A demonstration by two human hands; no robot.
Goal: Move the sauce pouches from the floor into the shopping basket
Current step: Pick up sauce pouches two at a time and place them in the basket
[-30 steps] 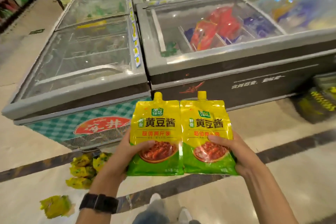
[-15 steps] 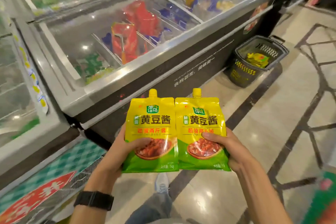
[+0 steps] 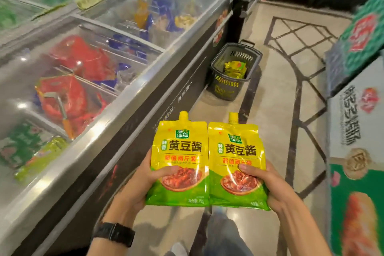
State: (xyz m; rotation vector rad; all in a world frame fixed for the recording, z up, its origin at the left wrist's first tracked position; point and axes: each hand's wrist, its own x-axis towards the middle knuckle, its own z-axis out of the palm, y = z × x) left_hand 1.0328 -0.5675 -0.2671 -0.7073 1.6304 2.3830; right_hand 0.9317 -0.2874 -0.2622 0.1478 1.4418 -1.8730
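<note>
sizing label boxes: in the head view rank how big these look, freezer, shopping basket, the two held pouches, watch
1. freezer
2. left pouch and right pouch, alike
3. shopping basket, farther off, so real size unsure
4. watch

The sauce pouches point(image 3: 179, 151) are glossy, crinkled plastic film. At one o'clock the shopping basket point(image 3: 226, 86) looks matt dark plastic. The freezer point(image 3: 124, 97) at ten o'clock has a satin metal rim and glass lids.

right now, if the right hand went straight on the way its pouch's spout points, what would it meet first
Probably the shopping basket: the right hand holds its pouch spout toward it, with only bare floor between. Depth is unclear.
</note>
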